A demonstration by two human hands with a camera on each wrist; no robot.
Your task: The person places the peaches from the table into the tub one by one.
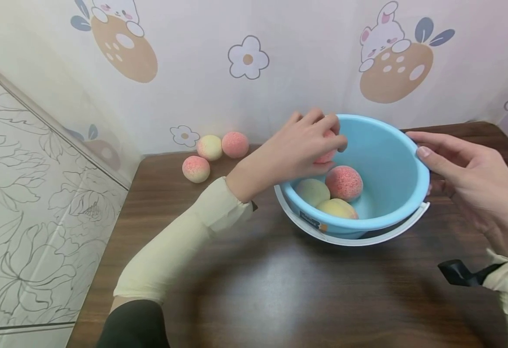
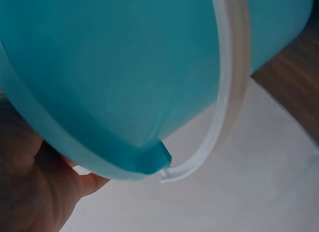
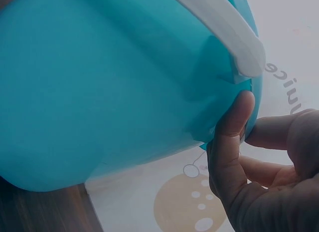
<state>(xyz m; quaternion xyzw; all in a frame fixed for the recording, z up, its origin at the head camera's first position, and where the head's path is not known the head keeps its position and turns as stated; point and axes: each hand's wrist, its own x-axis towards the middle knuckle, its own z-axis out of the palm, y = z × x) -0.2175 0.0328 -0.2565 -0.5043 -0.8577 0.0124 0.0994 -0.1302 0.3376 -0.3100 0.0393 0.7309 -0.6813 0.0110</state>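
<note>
A light-blue bucket (image 1: 388,159) stands on the brown table, its white handle (image 1: 367,241) lowered toward the front. Over the bucket's left rim, my left hand (image 1: 308,145) grips a pink peach (image 1: 326,149) with curled fingers, above the opening. Inside the bucket lie a speckled red peach (image 1: 344,183), a pale greenish one and a yellow peach (image 1: 337,208). My right hand (image 1: 475,169) pinches the bucket's right rim, thumb at the edge. In the right wrist view, fingers (image 3: 232,122) grasp that rim beside the handle joint. The left wrist view shows the bucket's outer wall (image 2: 124,77), with the held peach mostly hidden.
Left of the bucket, near the table's back edge, sit a yellow-pink peach (image 1: 210,147), a pink peach (image 1: 235,144) and a two-toned peach (image 1: 195,169). A patterned curtain (image 1: 297,63) hangs right behind the table (image 1: 245,290). A floral panel (image 1: 32,203) borders the left side.
</note>
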